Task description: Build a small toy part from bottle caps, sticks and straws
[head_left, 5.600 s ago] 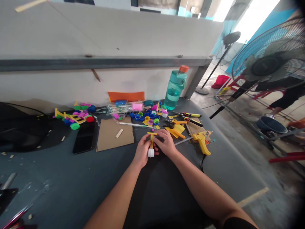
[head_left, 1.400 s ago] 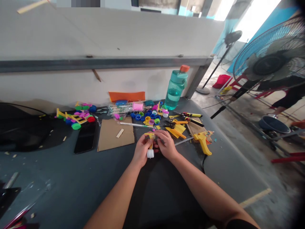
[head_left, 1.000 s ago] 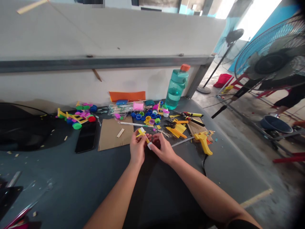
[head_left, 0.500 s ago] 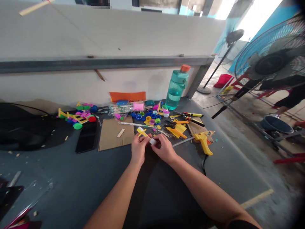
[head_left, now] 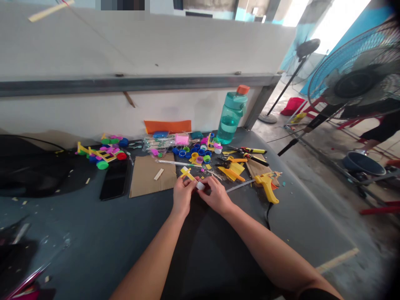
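Observation:
My left hand (head_left: 181,198) is closed in a pinch on a small yellow cross-shaped craft piece (head_left: 188,174) with a white bit at its far end. Close beside it, my right hand (head_left: 218,196) pinches a small white piece (head_left: 200,186), perhaps a bottle cap. This white piece lies against the near end of the yellow one; whether the two are joined I cannot tell. Just beyond my fingers are blue, green and yellow bottle caps (head_left: 196,153) and yellow sheet scraps (head_left: 236,168). Brown cardboard (head_left: 146,177) with a short wooden strip (head_left: 158,174) lies to the left.
A yellow glue gun (head_left: 266,185), pliers (head_left: 256,158) and a steel ruler (head_left: 239,186) lie at the right. At the back stands a teal water bottle (head_left: 229,118). A phone (head_left: 114,182) and a colourful cap-wheeled model (head_left: 101,154) are at the left. A fan (head_left: 353,85) stands beyond the table.
Hardly anything differs. Both hands keep their grip in nearly the same spot, and the view has shifted very slightly.

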`<state>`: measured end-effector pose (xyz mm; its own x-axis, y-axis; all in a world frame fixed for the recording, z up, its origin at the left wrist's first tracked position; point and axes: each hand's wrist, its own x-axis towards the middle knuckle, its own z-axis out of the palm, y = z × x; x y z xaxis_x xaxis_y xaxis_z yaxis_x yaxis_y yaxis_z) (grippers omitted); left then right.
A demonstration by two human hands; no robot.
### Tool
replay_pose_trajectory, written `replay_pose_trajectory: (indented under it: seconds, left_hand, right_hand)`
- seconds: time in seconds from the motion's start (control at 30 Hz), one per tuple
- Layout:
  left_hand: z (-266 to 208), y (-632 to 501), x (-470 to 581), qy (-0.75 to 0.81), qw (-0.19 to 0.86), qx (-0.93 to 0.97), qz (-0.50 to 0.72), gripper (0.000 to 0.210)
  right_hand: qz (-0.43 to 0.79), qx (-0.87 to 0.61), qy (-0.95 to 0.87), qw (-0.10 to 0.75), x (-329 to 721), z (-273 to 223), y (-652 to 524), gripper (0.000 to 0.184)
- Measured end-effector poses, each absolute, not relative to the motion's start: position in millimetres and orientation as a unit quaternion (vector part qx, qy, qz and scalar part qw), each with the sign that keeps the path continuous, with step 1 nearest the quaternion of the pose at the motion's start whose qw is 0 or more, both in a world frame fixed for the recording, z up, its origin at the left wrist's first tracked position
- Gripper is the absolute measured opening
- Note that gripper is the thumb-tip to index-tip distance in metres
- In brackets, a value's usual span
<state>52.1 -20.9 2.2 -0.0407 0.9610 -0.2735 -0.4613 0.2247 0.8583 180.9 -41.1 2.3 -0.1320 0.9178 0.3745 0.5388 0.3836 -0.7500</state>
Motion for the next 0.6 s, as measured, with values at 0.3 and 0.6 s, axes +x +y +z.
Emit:
replay_pose_trajectory:
  seconds: [0.3,0.6]
  left_hand:
    - [3.1,-18.7,51.6,0.467,0.641,0.227,0.565,0.031]
    - [-0.1,-20.6,52.3,0.434,0.658,0.251,0.562,0.037]
  right_hand:
    - [0.222,-0.491,-0.733,0.415,181.1,2.1,-41.7,0.021]
    - [0.228,-0.516,-0.698,0.441,180.1,-4.7,-41.2,0.016]
